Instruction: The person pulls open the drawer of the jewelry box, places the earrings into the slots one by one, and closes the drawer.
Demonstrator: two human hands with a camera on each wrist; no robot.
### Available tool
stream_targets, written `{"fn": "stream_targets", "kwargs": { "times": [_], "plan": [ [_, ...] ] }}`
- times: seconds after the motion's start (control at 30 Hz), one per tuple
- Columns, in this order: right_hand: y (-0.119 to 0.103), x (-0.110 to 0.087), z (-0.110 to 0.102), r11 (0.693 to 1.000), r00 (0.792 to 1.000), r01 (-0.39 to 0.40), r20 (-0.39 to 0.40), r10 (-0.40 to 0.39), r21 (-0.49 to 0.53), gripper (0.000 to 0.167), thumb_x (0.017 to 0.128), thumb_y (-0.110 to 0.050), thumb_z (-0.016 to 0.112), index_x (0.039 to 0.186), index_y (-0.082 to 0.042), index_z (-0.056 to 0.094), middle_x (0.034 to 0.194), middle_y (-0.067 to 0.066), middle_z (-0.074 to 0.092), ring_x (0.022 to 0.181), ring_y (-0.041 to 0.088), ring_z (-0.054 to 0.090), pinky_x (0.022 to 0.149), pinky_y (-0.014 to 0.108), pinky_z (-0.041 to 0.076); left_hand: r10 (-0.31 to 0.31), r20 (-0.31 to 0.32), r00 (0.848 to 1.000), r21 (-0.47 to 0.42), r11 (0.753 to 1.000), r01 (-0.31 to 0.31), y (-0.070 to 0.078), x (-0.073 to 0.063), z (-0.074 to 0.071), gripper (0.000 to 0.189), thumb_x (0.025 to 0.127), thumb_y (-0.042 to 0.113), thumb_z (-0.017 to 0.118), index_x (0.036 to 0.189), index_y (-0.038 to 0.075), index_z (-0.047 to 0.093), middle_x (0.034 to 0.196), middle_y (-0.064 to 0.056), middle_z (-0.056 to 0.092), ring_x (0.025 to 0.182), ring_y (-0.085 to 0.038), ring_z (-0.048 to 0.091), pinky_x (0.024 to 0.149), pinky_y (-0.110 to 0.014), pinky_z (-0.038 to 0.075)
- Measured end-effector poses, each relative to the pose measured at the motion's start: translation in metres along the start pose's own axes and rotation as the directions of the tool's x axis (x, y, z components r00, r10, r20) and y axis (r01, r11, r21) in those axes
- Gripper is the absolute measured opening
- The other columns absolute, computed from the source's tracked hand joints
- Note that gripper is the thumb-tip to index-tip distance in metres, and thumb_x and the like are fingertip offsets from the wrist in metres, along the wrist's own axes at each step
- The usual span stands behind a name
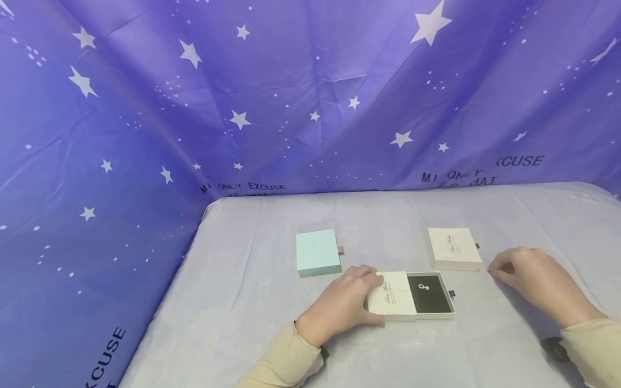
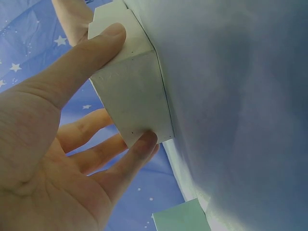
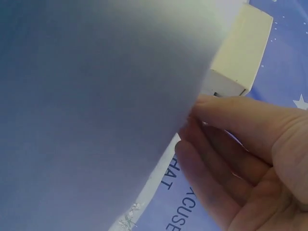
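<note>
My left hand (image 1: 345, 302) grips the left end of a cream jewelry box (image 1: 395, 293); in the left wrist view, the thumb (image 2: 108, 43) lies on one side and a fingertip on the end face. Its drawer is partly out to the right, showing a black insert (image 1: 432, 303) with a small silvery piece of jewelry (image 1: 423, 287) on it. A dark pull tab (image 1: 452, 293) sticks out at the drawer's end. Loosely curled, my right hand (image 1: 538, 277) rests near the table, right of a second cream box (image 1: 454, 248). Nothing shows between its fingers.
A mint-green box (image 1: 318, 252) with a brownish tab stands behind my left hand. Pale cloth covers the table (image 1: 233, 323). A purple starry curtain (image 1: 310, 81) rises behind and at the left. Something small and silvery (image 3: 127, 220) shows in the right wrist view; its kind is unclear.
</note>
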State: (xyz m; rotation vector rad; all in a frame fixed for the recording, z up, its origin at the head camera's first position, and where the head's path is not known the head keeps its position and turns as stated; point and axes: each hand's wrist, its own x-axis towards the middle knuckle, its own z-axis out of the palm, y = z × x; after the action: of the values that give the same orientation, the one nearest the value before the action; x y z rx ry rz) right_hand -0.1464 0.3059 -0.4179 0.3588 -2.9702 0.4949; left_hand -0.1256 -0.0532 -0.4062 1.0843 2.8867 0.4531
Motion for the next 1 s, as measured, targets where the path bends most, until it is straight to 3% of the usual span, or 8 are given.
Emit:
{"fn": "stream_targets", "kwargs": {
  "times": [0.13,0.33,0.57,0.73,0.83,0.93,1.0],
  "plan": [
    [0.002,-0.001,0.0,1.0,1.0,-0.006,0.005,0.006,0.002,0.005,0.075,-0.001,0.076,0.079,-0.003,0.074,0.085,0.021,0.072,0.082,0.045,0.066,0.078,0.063,0.049,0.001,0.003,1.0,-0.006,1.0,-0.001,0.0,0.0,0.002,0.077,0.07,0.043,0.088,0.133,0.01,0.061,0.135,-0.004,0.059,0.124,-0.015,0.055,0.108,-0.023,0.042],
    [0.0,-0.003,0.0,0.999,0.994,0.038,-0.098,-0.038,0.006,0.009,0.071,0.002,0.078,0.077,-0.002,0.073,0.081,0.02,0.072,0.078,0.045,0.066,0.075,0.062,0.05,0.004,0.002,1.0,-0.003,1.0,-0.004,0.0,0.0,0.002,0.078,0.07,0.044,0.088,0.134,0.009,0.061,0.136,-0.005,0.059,0.124,-0.016,0.055,0.108,-0.024,0.042],
    [-0.005,-0.002,-0.002,0.999,0.992,0.047,-0.115,-0.045,0.012,0.007,0.075,-0.004,0.078,0.082,-0.004,0.074,0.078,0.011,0.073,0.063,0.023,0.066,0.067,0.051,0.054,0.004,0.001,1.0,-0.002,1.0,-0.004,-0.002,0.001,0.001,0.076,0.071,0.043,0.087,0.133,0.009,0.061,0.135,-0.005,0.059,0.124,-0.016,0.055,0.108,-0.024,0.042],
    [-0.011,-0.002,-0.004,0.998,0.981,0.055,-0.19,-0.051,0.015,0.01,0.073,-0.005,0.08,0.082,-0.004,0.075,0.078,0.012,0.073,0.067,0.03,0.067,0.068,0.051,0.052,0.011,-0.005,1.0,0.007,1.0,-0.011,-0.002,0.001,0.001,0.075,0.071,0.043,0.087,0.133,0.009,0.062,0.134,-0.004,0.06,0.125,-0.015,0.055,0.108,-0.023,0.042],
    [-0.019,-0.003,-0.007,0.997,0.969,0.069,-0.238,-0.059,0.033,0.013,0.072,-0.006,0.081,0.083,-0.008,0.076,0.081,0.01,0.074,0.07,0.018,0.068,0.071,0.041,0.051,0.016,-0.008,1.0,0.01,1.0,-0.016,-0.002,0.001,0.0,0.075,0.07,0.043,0.087,0.132,0.009,0.062,0.134,-0.004,0.06,0.125,-0.015,0.055,0.108,-0.023,0.042],
    [-0.029,-0.004,-0.011,0.994,0.962,0.09,-0.265,-0.073,0.054,0.016,0.071,-0.006,0.082,0.085,-0.01,0.076,0.084,0.009,0.074,0.071,-0.004,0.06,0.071,0.031,0.049,0.017,-0.01,1.0,0.009,1.0,-0.017,-0.002,0.0,0.001,0.076,0.07,0.043,0.087,0.132,0.009,0.062,0.134,-0.004,0.06,0.124,-0.015,0.055,0.108,-0.023,0.042],
    [-0.035,-0.005,-0.012,0.991,0.954,0.117,-0.286,-0.094,0.064,0.018,0.07,-0.003,0.082,0.086,-0.01,0.076,0.086,0.01,0.074,0.073,-0.011,0.054,0.071,0.022,0.047,0.017,-0.01,1.0,0.007,1.0,-0.016,-0.001,0.0,0.001,0.076,0.07,0.044,0.087,0.133,0.009,0.062,0.134,-0.004,0.06,0.124,-0.015,0.055,0.108,-0.023,0.042]
  ]
}}
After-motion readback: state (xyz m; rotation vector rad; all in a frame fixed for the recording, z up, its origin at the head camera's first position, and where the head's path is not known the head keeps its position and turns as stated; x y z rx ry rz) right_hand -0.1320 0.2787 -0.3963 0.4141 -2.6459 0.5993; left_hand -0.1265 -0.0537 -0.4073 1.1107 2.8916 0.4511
